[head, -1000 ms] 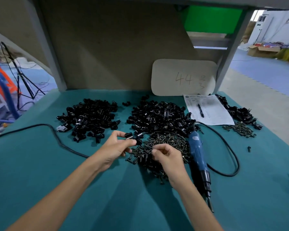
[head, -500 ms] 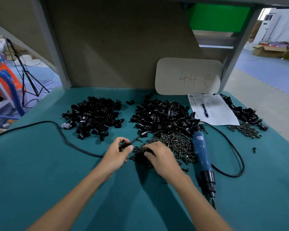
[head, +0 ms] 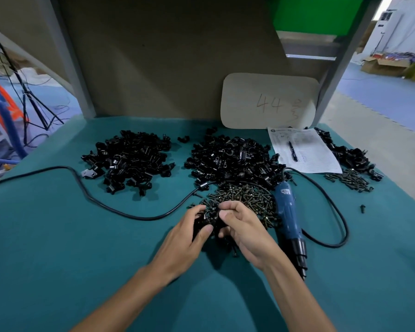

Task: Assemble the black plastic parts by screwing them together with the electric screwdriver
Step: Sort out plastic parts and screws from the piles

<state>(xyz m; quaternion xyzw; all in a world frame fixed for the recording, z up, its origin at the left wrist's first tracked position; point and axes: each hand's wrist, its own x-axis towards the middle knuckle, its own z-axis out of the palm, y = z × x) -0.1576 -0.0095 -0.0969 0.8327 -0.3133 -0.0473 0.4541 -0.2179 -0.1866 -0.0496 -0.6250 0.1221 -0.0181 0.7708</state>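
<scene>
Two heaps of black plastic parts lie on the green table: one at the left [head: 130,159], one at the centre [head: 233,159]. A pile of dark screws [head: 244,197] sits in front of the centre heap. My left hand [head: 189,233] grips a black plastic part [head: 201,224] at the near edge of the screws. Right beside it, my right hand [head: 242,231] has its fingers curled, pinching something small at the part; I cannot make out what. The blue electric screwdriver [head: 289,216] lies unheld to the right of my right hand, tip toward me.
The screwdriver's black cable [head: 110,207] loops across the table to the left and right. A paper sheet with a pen [head: 302,149] lies at the back right, next to more black parts [head: 350,156] and screws [head: 350,179]. A beige card marked 44 [head: 268,101] leans on the back panel.
My left hand brought its black part down from above the screws toward me. My right hand moved left from the screw pile to meet it, so both hands now touch at the part.
</scene>
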